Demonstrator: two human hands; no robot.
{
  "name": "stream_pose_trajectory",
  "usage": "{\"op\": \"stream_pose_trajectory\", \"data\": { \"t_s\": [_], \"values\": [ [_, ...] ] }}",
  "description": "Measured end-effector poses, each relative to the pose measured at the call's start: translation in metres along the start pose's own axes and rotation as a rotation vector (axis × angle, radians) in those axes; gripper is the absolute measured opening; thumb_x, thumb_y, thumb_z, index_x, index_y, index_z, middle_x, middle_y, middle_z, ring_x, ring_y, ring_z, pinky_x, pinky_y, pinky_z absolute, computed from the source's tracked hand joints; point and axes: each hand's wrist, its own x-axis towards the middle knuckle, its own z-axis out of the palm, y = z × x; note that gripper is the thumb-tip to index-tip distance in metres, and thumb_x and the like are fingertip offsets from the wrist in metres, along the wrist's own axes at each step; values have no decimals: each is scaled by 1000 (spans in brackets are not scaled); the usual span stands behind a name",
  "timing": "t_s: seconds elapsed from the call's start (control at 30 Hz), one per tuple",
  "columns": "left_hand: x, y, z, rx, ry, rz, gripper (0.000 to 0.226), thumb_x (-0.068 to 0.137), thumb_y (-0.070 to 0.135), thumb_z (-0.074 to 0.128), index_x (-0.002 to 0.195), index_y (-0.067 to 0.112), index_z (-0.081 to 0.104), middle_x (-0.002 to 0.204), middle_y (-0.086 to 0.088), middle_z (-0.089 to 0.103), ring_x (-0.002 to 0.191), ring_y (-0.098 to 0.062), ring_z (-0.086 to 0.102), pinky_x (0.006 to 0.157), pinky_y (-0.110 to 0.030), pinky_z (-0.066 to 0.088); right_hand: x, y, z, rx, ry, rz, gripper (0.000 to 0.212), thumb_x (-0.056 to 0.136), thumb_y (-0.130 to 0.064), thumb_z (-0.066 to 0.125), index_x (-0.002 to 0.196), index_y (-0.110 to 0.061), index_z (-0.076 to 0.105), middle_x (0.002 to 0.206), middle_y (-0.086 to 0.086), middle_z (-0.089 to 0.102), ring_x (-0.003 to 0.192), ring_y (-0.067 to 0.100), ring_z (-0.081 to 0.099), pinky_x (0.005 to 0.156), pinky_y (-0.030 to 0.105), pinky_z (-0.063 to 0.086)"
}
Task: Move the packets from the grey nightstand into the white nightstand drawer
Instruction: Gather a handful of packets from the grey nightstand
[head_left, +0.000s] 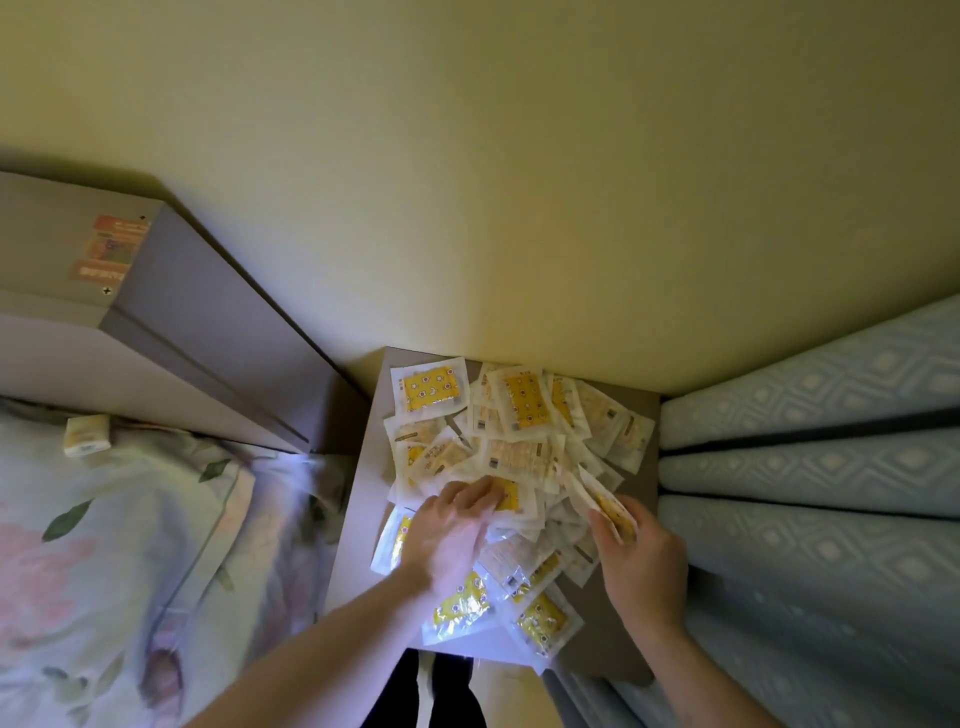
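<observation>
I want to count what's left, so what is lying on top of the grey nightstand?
A loose pile of packets covers most of the grey nightstand. Overlaps and both hands hide lower packets.

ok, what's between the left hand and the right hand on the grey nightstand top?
Head view: overlapping clear plastic packets with yellow inserts fill the gap between the left hand and the right hand; no bare grey nightstand top shows there.

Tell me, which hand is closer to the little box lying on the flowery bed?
Left. The left hand rests on the packets, nearer the small box; the right hand is farther, across the pile.
</observation>
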Motion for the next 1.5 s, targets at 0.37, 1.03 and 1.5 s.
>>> {"op": "stream_pose_trajectory", "data": {
  "t_s": [0.37, 1.03, 1.5],
  "values": [
    [9, 5, -2, 46, -2, 46, 60, 63, 14, 92, 118, 32, 73, 118, 12, 73, 97, -18, 71, 83, -34, 57, -36, 16, 2, 86, 60, 160, 4, 89, -24, 77, 92, -23, 78, 72, -12, 73, 67, 6, 70, 59, 41, 62],
    [-170, 58, -210, -150, 87, -304, 18, 86, 43, 67, 86, 25, 61, 76, 4, 68, 76, -23, 66, 60, -33, 45, -156, -101, -107, -71, -176, -52, 39, 77, -28, 76, 114, -31, 65, 95, -5, 77, 87, 24, 71, 70, 30, 52],
    [-380, 122, -201, -364, 270, -807, 16, 96, 28, 55, 81, 28, 59, 72, 9, 61, 70, -12, 59, 59, -24, 39, -250, -123, -100, -203, -751, -399, 12, 83, -31, 60, 90, -26, 69, 79, -4, 74, 71, 11, 68, 64, 28, 54]
  ]
}}
